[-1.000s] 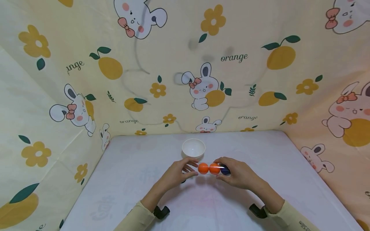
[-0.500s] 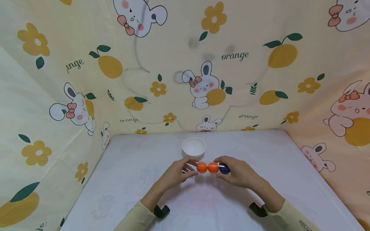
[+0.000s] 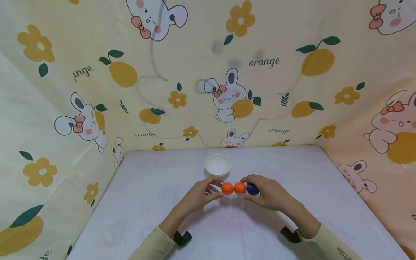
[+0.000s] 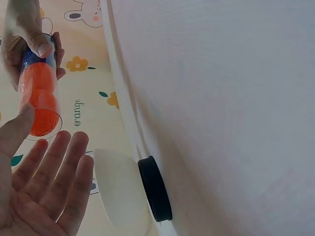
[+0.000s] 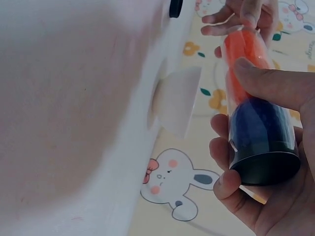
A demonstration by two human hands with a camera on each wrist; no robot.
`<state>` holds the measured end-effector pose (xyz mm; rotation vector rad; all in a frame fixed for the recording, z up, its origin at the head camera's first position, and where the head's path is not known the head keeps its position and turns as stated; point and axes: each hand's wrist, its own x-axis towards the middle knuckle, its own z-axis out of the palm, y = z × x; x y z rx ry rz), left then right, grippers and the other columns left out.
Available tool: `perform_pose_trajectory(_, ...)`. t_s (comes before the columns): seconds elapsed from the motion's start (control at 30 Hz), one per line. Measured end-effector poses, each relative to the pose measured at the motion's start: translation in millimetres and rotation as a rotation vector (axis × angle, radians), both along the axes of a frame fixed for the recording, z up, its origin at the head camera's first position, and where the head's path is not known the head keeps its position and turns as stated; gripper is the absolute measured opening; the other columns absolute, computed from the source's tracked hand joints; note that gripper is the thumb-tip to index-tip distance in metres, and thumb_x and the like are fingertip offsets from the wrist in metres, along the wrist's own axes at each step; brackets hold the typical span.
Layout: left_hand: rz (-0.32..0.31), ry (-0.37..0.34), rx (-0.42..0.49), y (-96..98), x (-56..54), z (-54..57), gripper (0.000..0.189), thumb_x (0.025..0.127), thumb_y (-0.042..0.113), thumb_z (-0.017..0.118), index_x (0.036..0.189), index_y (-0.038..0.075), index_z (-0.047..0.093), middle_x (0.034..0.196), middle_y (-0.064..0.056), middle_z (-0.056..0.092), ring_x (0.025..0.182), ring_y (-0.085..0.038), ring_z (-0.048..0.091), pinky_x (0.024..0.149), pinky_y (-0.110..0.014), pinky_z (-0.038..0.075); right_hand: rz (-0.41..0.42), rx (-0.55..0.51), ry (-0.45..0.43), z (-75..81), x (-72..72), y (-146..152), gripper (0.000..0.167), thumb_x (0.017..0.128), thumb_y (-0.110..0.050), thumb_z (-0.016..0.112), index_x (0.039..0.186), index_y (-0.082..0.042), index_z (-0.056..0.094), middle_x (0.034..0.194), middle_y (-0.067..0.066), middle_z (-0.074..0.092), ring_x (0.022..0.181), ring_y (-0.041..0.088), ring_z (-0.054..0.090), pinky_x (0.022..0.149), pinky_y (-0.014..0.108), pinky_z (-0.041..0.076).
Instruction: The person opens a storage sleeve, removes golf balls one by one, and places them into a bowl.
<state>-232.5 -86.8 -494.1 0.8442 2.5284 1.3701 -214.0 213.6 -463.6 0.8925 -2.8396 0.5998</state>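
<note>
Across the middle of the head view, a clear tube (image 5: 230,105) is held level above the table. Inside it sit two orange balls (image 3: 240,188) and one dark blue ball (image 3: 252,188), in a row. My right hand (image 3: 268,193) grips the blue-ball end, where a black cap (image 5: 268,168) closes the tube. At the other end, the thumb and fingertips of my left hand (image 3: 198,195) flank the uncovered clear rim, with fingers fairly straight. A separate black lid (image 4: 155,189) lies on the table, mostly hidden behind the left hand in the head view.
A white bowl (image 3: 217,165) stands on the table (image 3: 156,216) just beyond the hands. Patterned cloth walls (image 3: 195,54) rise at the back and both sides. Black wrist mounts (image 3: 182,238) stick out below the sleeves.
The balls have shifted very slightly left in the tube. Both hands keep almost the same place and hold, and the head view has tilted a little.
</note>
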Motion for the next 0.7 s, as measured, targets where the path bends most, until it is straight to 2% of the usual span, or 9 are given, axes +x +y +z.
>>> perform_pose_trajectory(0.3, -0.002, -0.009, -0.001, 0.6, -0.7, -1.1, 0.047, 0.100, 0.029, 0.079, 0.143, 0.025, 0.060, 0.129, 0.005, 0.073, 0.106, -0.013, 0.073, 0.093, -0.028, 0.060, 0.015, 0.011, 0.025, 0.6, -1.9, 1.0, 0.051, 0.088, -0.033, 0.091, 0.132, -0.019, 0.070, 0.125, 0.000, 0.074, 0.105, 0.016, 0.070, 0.088, 0.042, 0.064)
perform_pose_trajectory(0.57, -0.013, -0.003, -0.002, -0.1, -0.9, -2.0, 0.052, 0.100, 0.028, 0.079, 0.146, 0.013, 0.059, 0.133, 0.001, 0.072, 0.107, -0.017, 0.073, 0.091, -0.026, 0.060, 0.008, 0.030, 0.018, 1.8, -2.1, 1.2, 0.053, 0.088, -0.033, 0.091, 0.134, -0.019, 0.070, 0.128, 0.000, 0.074, 0.110, 0.018, 0.072, 0.091, 0.043, 0.064)
perform_pose_trajectory(0.7, -0.003, -0.018, 0.000, -0.8, -0.3, 0.1, 0.050, 0.100, 0.031, 0.079, 0.145, 0.018, 0.060, 0.133, 0.003, 0.072, 0.108, -0.018, 0.073, 0.092, -0.026, 0.060, 0.006, 0.018, 0.004, 2.6, -1.4, 1.4, 0.053, 0.089, -0.033, 0.091, 0.135, -0.019, 0.069, 0.128, 0.001, 0.074, 0.108, 0.018, 0.072, 0.090, 0.043, 0.064)
